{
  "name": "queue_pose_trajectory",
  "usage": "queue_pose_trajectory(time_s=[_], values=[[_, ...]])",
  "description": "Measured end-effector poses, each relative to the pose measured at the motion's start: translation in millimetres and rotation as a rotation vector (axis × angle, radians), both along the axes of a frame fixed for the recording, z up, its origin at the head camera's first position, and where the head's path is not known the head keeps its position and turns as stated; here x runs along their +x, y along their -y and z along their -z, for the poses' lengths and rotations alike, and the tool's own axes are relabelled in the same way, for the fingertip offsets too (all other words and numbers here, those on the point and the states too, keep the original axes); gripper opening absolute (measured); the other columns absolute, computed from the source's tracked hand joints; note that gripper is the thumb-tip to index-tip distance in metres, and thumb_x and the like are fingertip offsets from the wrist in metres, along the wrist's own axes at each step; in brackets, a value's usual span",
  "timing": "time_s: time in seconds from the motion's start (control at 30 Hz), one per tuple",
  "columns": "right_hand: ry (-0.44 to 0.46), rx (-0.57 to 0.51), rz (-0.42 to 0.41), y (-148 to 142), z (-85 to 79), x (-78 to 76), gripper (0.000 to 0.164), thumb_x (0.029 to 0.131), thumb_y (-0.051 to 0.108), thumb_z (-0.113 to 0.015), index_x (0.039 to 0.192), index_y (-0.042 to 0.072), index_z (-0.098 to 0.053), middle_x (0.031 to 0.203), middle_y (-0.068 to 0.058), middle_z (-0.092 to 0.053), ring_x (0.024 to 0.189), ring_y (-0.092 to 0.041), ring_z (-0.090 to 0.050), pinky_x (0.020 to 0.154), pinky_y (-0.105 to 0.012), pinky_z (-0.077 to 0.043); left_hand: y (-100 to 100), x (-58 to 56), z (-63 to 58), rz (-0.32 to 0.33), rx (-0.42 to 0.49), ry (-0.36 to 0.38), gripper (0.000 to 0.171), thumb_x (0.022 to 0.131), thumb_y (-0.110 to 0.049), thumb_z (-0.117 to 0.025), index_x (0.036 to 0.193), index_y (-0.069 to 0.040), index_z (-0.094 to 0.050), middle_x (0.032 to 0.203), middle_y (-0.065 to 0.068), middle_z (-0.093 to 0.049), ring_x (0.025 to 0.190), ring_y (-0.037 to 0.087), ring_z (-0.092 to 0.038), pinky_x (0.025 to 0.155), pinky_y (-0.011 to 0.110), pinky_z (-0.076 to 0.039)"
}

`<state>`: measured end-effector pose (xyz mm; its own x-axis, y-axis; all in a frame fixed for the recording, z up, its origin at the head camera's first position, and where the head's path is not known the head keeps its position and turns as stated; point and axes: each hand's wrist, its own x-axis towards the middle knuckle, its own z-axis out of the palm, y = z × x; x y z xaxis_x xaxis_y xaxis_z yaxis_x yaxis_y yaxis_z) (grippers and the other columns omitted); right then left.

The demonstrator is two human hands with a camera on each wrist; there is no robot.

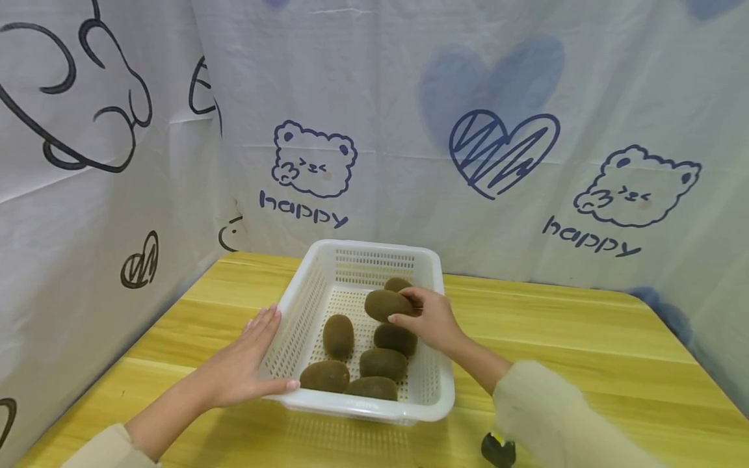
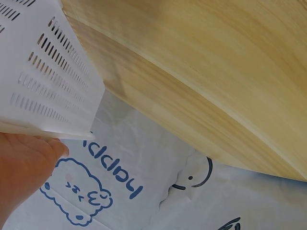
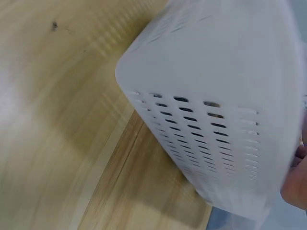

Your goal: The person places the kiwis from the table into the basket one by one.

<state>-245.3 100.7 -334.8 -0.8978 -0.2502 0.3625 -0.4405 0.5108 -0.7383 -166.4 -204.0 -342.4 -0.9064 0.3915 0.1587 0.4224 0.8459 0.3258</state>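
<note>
A white perforated plastic basket stands on the table with several brown kiwis in it. Between thumb and fingers, my right hand pinches one kiwi over the basket's right side. Behind that fruit another kiwi partly shows, and a dark kiwi lies just below. One kiwi lies apart at the basket's left, with others along the near end. My left hand rests on the basket's left rim near the front corner, fingers extended and thumb along the near edge.
The wood-patterned table extends on both sides of the basket. A white curtain with bear and heart drawings hangs behind and at the left. By the right sleeve lies a small black and yellow object.
</note>
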Motion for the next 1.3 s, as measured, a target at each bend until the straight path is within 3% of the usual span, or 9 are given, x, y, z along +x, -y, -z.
queue_pose_trajectory(time_s=[0.17, 0.5, 0.93, 1.3], values=[[-0.049, 0.125, 0.01, 9, 4.6, -8.5, 0.038, 0.072, 0.009, -0.076, 0.104, -0.006, -0.064, 0.1, -0.018, -0.068, 0.09, -0.026, -0.063, 0.079, -0.036, -0.053, -1, 0.6, -0.3, -0.002, 0.002, -0.001, 0.109, 0.075, -0.063, -0.061, 0.144, 0.01, -0.017, 0.153, 0.026, -0.01, 0.14, 0.044, -0.012, 0.113, 0.055, -0.02], [-0.02, 0.232, -0.014, 20, 11.2, -18.4, 0.04, 0.073, 0.008, -0.075, 0.108, -0.007, -0.062, 0.109, -0.019, -0.066, 0.104, -0.033, -0.061, 0.093, -0.043, -0.049, -2, 1.2, 1.1, -0.004, 0.004, -0.002, 0.11, 0.075, -0.063, -0.061, 0.144, 0.01, -0.016, 0.153, 0.026, -0.01, 0.14, 0.044, -0.012, 0.113, 0.054, -0.019], [-0.049, 0.159, -0.018, 13, 9.1, -17.1, 0.033, 0.078, 0.002, -0.068, 0.109, -0.008, -0.061, 0.109, -0.024, -0.065, 0.103, -0.037, -0.061, 0.089, -0.045, -0.052, -4, -0.6, 2.8, -0.001, 0.0, -0.019, 0.11, 0.075, -0.064, -0.06, 0.144, 0.01, -0.016, 0.153, 0.026, -0.009, 0.14, 0.043, -0.012, 0.113, 0.053, -0.019], [-0.144, 0.079, -0.039, -17, 0.5, 4.8, 0.03, 0.082, 0.005, -0.067, 0.109, -0.006, -0.062, 0.11, -0.023, -0.065, 0.104, -0.034, -0.062, 0.087, -0.044, -0.054, -4, 0.1, 2.5, 0.002, 0.025, -0.004, 0.107, 0.078, -0.061, -0.059, 0.144, 0.01, -0.014, 0.153, 0.025, -0.007, 0.141, 0.043, -0.01, 0.113, 0.054, -0.018]])
